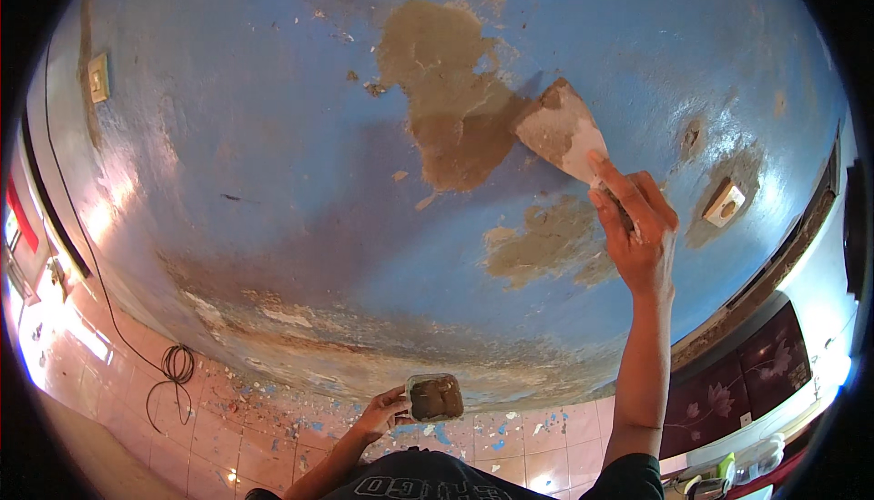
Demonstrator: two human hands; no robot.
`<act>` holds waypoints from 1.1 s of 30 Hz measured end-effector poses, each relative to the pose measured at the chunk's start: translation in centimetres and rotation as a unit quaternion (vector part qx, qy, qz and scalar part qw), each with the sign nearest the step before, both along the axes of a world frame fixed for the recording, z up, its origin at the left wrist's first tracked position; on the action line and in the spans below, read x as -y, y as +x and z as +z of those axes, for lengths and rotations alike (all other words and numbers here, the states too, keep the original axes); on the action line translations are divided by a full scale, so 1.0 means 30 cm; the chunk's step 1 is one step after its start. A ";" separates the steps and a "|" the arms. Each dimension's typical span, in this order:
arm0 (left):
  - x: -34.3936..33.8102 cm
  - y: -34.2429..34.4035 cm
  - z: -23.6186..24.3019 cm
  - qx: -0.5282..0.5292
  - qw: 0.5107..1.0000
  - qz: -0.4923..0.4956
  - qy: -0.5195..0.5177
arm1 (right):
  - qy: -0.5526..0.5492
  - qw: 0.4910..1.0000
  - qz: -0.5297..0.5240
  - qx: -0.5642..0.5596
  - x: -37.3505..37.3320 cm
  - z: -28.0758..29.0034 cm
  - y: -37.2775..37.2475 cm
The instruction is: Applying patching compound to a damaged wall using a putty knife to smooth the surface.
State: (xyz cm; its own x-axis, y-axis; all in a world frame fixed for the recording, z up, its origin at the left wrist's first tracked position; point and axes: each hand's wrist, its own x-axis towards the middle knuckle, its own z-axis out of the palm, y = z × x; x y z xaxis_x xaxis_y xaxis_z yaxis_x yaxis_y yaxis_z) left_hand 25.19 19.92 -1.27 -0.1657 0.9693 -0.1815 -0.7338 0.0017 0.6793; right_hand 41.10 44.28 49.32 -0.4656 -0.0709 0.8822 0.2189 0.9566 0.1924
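Observation:
My right hand (640,221) is closed round the handle of a putty knife (566,127), with a finger laid along its broad blade. Grey-brown filler coats the blade's end, which is at the right edge of a large filler patch (451,72) on the blue wall (282,109); whether it touches cannot be told. Low down in front of my body, my left hand (384,414) grips a small clear tub (435,398) by its side. Brown filler lies inside the tub. A second, thinner patch (542,243) of filler spreads on the wall below the knife.
A socket (726,204) is on the right of the wall and a switch (98,78) on the left. Coiled black cable (178,365) hangs to the tiled floor (218,436), where paint flakes are scattered. At right stands a dark flowered cabinet (742,382).

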 end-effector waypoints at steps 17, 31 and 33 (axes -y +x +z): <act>0.026 -0.066 0.020 0.015 0.999 -0.024 -0.037 | -0.056 0.996 -0.027 -0.071 0.064 -0.175 -0.040; -0.002 -0.005 0.110 -0.019 0.998 -0.040 -0.050 | -0.238 0.969 -0.051 -0.032 0.177 -0.425 0.096; -0.031 0.008 0.113 -0.021 0.997 -0.051 -0.048 | -0.335 0.939 -0.012 -0.070 0.205 -0.549 0.192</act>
State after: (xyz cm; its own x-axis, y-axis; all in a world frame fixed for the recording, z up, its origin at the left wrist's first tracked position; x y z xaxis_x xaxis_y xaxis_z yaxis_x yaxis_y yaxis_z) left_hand 25.44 20.84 2.12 -0.0763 0.9601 -0.2689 -0.6980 0.1411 0.7020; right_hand 46.87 38.14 32.84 -0.3356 0.5315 0.7777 0.2206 0.8470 -0.4837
